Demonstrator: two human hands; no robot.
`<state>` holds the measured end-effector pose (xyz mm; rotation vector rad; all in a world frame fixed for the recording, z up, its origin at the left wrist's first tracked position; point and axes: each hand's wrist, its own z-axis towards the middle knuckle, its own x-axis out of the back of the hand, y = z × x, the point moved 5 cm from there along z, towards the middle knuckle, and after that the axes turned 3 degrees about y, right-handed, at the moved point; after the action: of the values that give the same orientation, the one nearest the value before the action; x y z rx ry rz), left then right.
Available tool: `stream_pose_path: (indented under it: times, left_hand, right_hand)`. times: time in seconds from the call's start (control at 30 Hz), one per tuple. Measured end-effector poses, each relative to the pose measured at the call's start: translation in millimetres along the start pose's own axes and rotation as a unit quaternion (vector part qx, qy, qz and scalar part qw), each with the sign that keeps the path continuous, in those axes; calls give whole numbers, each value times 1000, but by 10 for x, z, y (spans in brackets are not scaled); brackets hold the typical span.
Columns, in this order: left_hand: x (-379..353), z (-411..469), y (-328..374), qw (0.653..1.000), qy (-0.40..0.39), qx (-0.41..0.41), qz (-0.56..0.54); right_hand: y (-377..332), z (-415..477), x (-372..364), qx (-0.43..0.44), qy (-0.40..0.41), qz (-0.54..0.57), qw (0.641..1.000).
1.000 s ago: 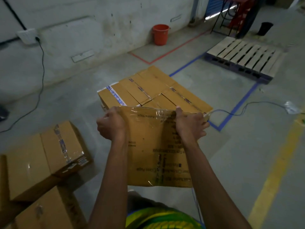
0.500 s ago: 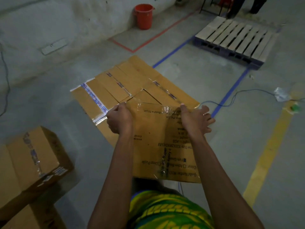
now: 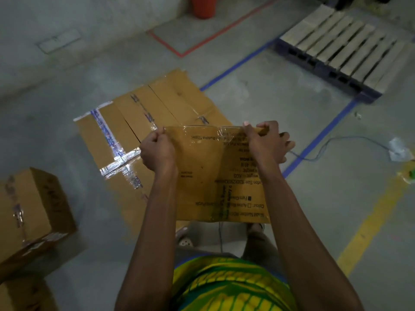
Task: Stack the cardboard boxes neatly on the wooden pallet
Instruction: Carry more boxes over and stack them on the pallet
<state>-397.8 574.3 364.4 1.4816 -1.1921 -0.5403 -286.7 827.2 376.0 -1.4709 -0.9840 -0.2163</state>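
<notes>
Left hand (image 3: 157, 153) fist-grips held box (image 3: 213, 176) at top-left edge; box hangs over floor (image 3: 314, 198), printed face to camera, text inverted, long axis probably vertical. Right hand (image 3: 267, 144) grips top-right. Wooden pallet (image 3: 343, 48) well apart, far right.

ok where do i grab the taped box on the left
Set the printed box down first. Then probably clasp the taped box by opposite side faces from above: its taped face points up and it rests tilted on another box, so reaching underneath looks awkward.
</notes>
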Motion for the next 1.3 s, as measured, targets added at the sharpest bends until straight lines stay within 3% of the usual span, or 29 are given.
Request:
stream_pose_path:
  times: [0.2, 0.37, 0.57, 0.83, 1.0, 1.17, 1.3]
  left_hand:
    - [-917, -181, 77, 995, 83, 20, -44]
    - [-1331, -347, -59, 983, 134, 112, -54]
    - [-1678, -556, -315, 981, 139, 125, -51]
    - [-1992, -479, -149, 982, 132, 129, -37]
    - [-2065, -385, -309, 973, 119, 195, -21]
    - [-2127, -315, -443, 966, 102, 239, -3]
    - [-2101, -48, -432, 961, 94, 258, -21]
  right_hand:
    - [-268, 1399, -209, 55, -105, -18, 993]
    - [-355, 2033, -282, 91, -178, -65, 978]
    - [-232, 2494, -397, 100, -224, -102, 964]
    - [-314, 2969, -509, 98, -298, -134, 940]
    - [-238, 3223, -658, -18, -391, 4, 920]
    - [55, 3181, -851, -222, -483, 82, 843]
    - [31, 3264, -1027, -248, -486, 94, 833]
